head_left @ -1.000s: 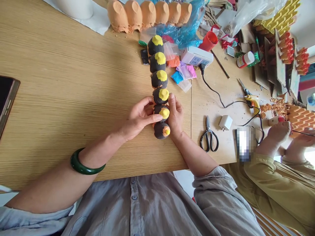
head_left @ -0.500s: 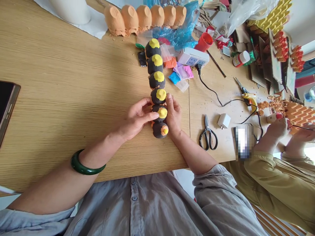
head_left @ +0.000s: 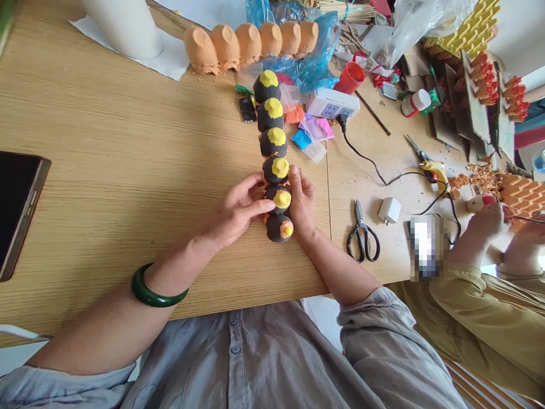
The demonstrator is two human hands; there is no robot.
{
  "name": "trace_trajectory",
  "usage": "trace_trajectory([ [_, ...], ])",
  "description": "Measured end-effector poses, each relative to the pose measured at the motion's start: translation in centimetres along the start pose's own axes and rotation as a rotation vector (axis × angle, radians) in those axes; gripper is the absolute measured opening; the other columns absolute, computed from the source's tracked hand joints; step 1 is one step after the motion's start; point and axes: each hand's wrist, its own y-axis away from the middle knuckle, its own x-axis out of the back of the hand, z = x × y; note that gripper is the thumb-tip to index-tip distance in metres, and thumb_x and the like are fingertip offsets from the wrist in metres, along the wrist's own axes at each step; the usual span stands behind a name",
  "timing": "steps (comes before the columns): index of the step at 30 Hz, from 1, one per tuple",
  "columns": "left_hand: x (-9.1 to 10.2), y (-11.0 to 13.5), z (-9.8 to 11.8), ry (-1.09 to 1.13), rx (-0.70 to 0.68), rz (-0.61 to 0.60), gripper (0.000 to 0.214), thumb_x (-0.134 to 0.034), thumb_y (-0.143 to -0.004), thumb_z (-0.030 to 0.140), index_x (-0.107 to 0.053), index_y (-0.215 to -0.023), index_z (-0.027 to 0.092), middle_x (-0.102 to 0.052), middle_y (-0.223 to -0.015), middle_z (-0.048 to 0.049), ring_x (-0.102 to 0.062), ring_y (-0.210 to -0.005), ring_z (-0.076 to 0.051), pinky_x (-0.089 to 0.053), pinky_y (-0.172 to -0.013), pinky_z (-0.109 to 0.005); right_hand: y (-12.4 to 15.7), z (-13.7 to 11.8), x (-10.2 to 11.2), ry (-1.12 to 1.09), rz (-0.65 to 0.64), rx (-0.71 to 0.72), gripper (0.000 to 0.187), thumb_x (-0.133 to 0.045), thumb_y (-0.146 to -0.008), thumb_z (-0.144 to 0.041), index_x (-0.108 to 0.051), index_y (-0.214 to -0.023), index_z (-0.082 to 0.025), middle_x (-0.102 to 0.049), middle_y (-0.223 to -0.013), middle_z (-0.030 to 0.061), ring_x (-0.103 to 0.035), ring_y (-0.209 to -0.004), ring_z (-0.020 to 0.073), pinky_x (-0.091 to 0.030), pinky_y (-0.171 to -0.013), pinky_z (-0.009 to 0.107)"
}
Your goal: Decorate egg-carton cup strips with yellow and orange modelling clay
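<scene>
Hardly moved, our left hand (head_left: 236, 209) and right hand (head_left: 303, 203) pinch the black, yellow-tipped egg-carton strip (head_left: 273, 142) from 9 and 3 o'clock, fingers (head_left: 258, 208) half-curled; we should squeeze evenly.

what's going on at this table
A person sits at a wooden table, both hands on a strip of black cups with yellow tips. The left hand and right hand pinch it near its close end. Beside them, a co-worker's hands work on an orange piece; scissors lie between.
</scene>
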Motion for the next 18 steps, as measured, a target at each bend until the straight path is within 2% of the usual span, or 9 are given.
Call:
trace_trajectory([
  [4, 0.3, 0.1, -0.1, 0.052, -0.017, -0.018, 0.036, -0.09, -0.081, 0.025, -0.078, -0.115, 0.018, -0.08, -0.112, -0.0051, -0.074, -0.093, -0.016, -0.063, -0.074, -0.022, -0.3, 0.3, 0.3, 0.035, -0.029, 0.033, 0.05, -0.078, -0.099, -0.08, -0.072, -0.092, -0.03, -0.07, -0.085, -0.0005, -0.064, -0.073, 0.0177, -0.058, -0.069, 0.034],
  [7, 0.4, 0.2, -0.1, 0.05, -0.036, -0.031, 0.034, -0.092, -0.088, 0.031, -0.079, -0.117, 0.019, -0.079, -0.122, -0.0064, -0.073, -0.094, -0.015, -0.065, -0.076, -0.022, -0.3, 0.4, 0.3, 0.071, -0.056, 0.089, 0.051, -0.07, -0.104, -0.081, -0.068, -0.093, -0.031, -0.068, -0.084, -0.0002, -0.064, -0.073, 0.0189, -0.06, -0.068, 0.035],
  [12, 0.4, 0.3, -0.1, 0.027, -0.04, -0.055, 0.045, -0.104, -0.084, 0.032, -0.079, -0.121, 0.023, -0.076, -0.12, -0.0047, -0.074, -0.103, -0.018, -0.069, -0.082, -0.024, 0.3, -0.5, 0.0, 0.166, -0.036, 0.241, 0.053, -0.068, -0.105, -0.081, -0.063, -0.089, -0.03, -0.066, -0.083, -0.0002, -0.062, -0.073, 0.0182, -0.061, -0.068, 0.035],
  [18, 0.4, 0.4, 0.0, 0.065, -0.025, -0.034, 0.039, -0.103, -0.084, 0.028, -0.081, -0.116, 0.023, -0.074, -0.118, -0.0033, -0.072, -0.101, -0.016, -0.068, -0.08, -0.021, 0.7, -1.3, -0.2, 0.231, -0.039, 0.339, 0.051, -0.066, -0.107, -0.078, -0.062, -0.09, -0.03, -0.066, -0.082, -0.0011, -0.063, -0.073, 0.0179, -0.061, -0.064, 0.035],
])
